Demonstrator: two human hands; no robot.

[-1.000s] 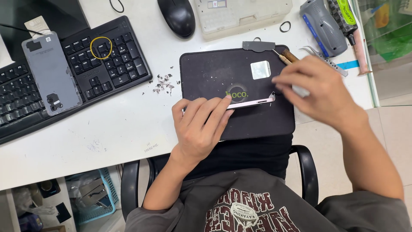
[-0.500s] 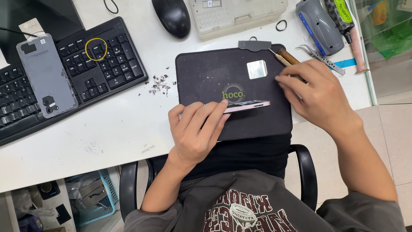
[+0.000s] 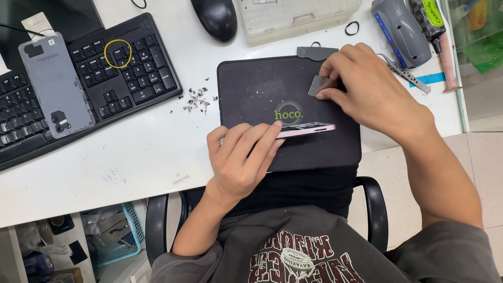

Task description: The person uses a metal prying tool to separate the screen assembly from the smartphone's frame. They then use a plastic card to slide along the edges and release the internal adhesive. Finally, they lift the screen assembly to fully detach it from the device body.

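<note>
On the dark work mat [image 3: 251, 86] a pink-edged phone [image 3: 306, 129] stands on its long edge, near the mat's middle. The left hand [image 3: 241, 160] lies over the phone's left half, fingers stretched along it and pressing it steady; the fingertips [image 3: 276, 126] reach about to the phone's midpoint, and the rest of the phone runs out toward 3 o'clock from them, bare. Whether the thumb closes round the far side cannot be told (the palm covers it).

The right hand [image 3: 369, 89] sits at about 1 o'clock from the phone, apart from it, its fingers curled down onto a small grey square piece [image 3: 317, 85] on the mat. The fingertips pinch or press the piece's right edge; which of the two is hard to make out, since the knuckles hide the contact.

At 12 o'clock, a grey flat tool [image 3: 317, 52] is half tucked behind the right hand at the mat's top edge. Metal tweezers [image 3: 406, 76] show only past the hand, at 2 o'clock. Far off at 9 o'clock a grey phone back cover [image 3: 55, 84] rests on a black keyboard [image 3: 133, 73], which the frame cuts off at the left. Small dark scraps [image 3: 196, 98] lie on the white table [image 3: 105, 162] between keyboard and mat.
</note>
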